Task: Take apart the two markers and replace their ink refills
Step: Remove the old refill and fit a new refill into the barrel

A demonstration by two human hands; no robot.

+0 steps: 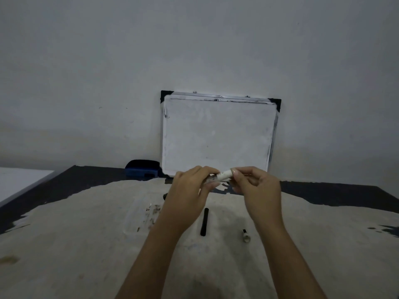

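Cloth: a pale, stained cloth [86, 244] covers most of the dark table [334, 195], and everything loose lies on it.
Loose tip piece: nearest in, a small silvery part with a dark nib [245, 235] lies just right of centre, below the right wrist. It looks like a marker's front end, though it's too small to be sure.
Black refill: a slim black stick [204, 222] lies between the two forearms, well apart from both hands.
Left hand: the left hand [190, 188] is wrapped round the smudged end of the white marker barrel [222, 176], fingers curled over it.
Right hand: the right hand [257, 186] pinches the barrel's clean white end, fingertips [236, 174] right on it.
Where the marker sits: held level above the cloth, bridging the two hands, in front of the board's lower edge.
Step in hand: my read is that one marker is being pulled or twisted open, with parts of it already lying below.
Next move: it calls for a firm counter-twist, the left hand anchoring, then a reach down for the black stick.
Behind the left hand: a dark object [165, 196] peeks out; can't tell what.
Far edge: a blue eraser [141, 169] beside a wiped whiteboard [216, 134] leaning on the wall.
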